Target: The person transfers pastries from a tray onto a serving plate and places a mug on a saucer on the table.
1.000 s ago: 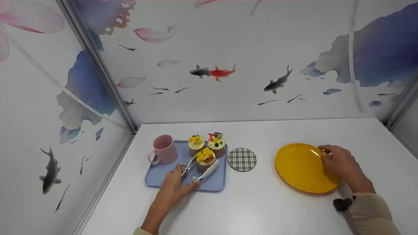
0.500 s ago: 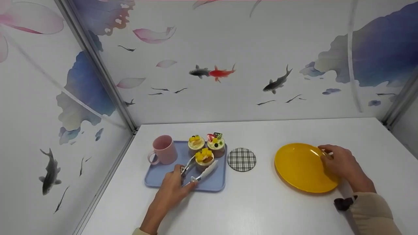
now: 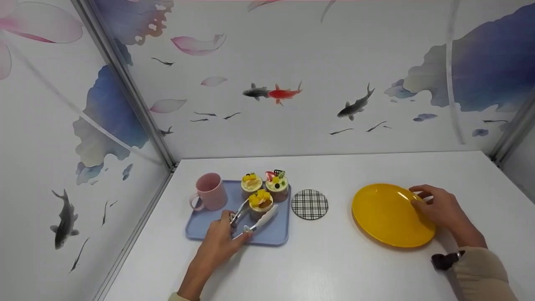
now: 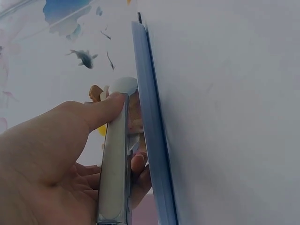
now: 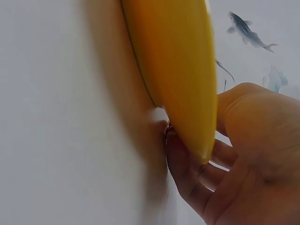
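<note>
My left hand [image 3: 221, 238] holds a pair of metal tongs [image 4: 113, 164] with pale tips, low over the blue tray [image 3: 200, 228]. The tongs' tips stand on either side of a small dessert cup [image 3: 261, 205] topped with yellow fruit cubes; this cup sits at the front of a group on the tray. At the right, my right hand [image 3: 439, 209] grips the right rim of a round yellow plate [image 3: 388, 215]. In the right wrist view, fingers [image 5: 187, 178] curl beneath the plate's edge, while the thumb is hidden behind the plate.
Two more dessert cups, one with yellow fruit [image 3: 251, 186] and one with strawberry [image 3: 276, 188], stand behind the first. A pink mug [image 3: 211, 191] is at the tray's left. Beside the tray lies a checked round coaster [image 3: 309, 204]. White walls with painted fish enclose the table [image 3: 317, 267].
The tongs' tips have drawn slightly closer around the front dessert cup, which has shifted a little left. My right hand has slid slightly right at the plate's rim.
</note>
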A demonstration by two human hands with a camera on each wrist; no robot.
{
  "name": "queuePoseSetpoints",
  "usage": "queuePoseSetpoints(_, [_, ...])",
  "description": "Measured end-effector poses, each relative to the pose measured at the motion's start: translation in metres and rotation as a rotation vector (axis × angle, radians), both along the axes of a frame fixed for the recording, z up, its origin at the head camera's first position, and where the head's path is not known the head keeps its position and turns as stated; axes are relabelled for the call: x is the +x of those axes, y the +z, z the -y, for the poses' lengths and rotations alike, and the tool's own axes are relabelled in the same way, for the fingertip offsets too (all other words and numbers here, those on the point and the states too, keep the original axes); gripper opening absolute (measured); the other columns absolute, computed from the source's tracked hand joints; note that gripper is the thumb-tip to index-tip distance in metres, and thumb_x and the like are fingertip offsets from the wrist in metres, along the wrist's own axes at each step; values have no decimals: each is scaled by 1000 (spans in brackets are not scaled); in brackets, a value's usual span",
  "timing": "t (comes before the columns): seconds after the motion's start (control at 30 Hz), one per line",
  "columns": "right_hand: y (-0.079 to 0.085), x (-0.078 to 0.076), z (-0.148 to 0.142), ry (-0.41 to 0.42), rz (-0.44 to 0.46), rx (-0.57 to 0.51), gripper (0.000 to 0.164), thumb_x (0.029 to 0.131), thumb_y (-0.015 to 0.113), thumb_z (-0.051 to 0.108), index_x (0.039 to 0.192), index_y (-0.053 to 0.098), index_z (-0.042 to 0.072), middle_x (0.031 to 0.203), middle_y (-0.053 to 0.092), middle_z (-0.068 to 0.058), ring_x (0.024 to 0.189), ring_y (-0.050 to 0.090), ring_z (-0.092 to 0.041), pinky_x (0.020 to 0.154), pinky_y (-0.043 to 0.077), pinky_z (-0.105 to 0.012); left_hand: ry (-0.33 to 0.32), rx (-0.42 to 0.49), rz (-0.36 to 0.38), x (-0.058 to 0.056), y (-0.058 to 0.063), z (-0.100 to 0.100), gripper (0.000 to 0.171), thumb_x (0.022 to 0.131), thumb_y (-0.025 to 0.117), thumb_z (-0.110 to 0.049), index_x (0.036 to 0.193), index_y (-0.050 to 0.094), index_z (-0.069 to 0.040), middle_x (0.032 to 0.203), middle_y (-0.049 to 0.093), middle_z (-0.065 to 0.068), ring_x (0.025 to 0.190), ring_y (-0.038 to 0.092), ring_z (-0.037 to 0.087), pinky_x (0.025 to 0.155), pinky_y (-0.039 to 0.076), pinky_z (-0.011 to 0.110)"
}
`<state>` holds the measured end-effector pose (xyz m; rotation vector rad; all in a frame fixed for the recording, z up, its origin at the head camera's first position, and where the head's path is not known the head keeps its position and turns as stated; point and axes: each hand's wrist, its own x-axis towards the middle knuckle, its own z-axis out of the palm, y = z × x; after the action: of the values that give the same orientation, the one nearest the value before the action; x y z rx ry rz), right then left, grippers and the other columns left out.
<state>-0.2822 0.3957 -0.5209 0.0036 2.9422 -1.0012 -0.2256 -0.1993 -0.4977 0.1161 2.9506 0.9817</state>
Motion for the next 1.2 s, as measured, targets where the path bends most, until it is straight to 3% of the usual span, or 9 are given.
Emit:
queuePoseSetpoints(0.27, [-1, 3, -2, 14, -48, -14, 48, 109, 68, 25, 149, 58, 1, 135, 62, -37, 111, 67, -47, 96, 61, -58, -32, 9, -89, -1, -2, 2, 70, 93, 87, -41, 140, 53, -2, 91, 63, 5, 80, 56, 13, 68, 43, 25])
queuePoseSetpoints(0.5, [-1, 2, -2, 1, -27, -31, 50, 110, 66, 29, 151, 56, 2, 139, 60, -37, 113, 66, -46, 97, 62, -56, -49, 34, -98, -1, -1, 2, 72, 94, 85, -45, 142, 52, -2, 99, 66, 5, 85, 62, 16, 70, 48, 25])
queuePoseSetpoints(0.73, [-2, 2, -2, -2, -20, -30, 50, 110, 66, 28, 151, 56, 1, 138, 60, -36, 113, 66, -45, 98, 62, -56, -56, 29, -101, 0, 2, 0, 73, 95, 83, -47, 143, 52, -2, 96, 65, 3, 81, 61, 15, 66, 47, 23])
queuePoseSetpoints(1.2, [-2, 2, -2, -1, -26, -21, 49, 109, 67, 26, 150, 57, 1, 137, 60, -37, 114, 65, -49, 97, 61, -58, -97, 83, -85, 3, 16, -10, 74, 96, 82, -49, 145, 50, -4, 106, 68, 10, 82, 61, 12, 66, 51, 21])
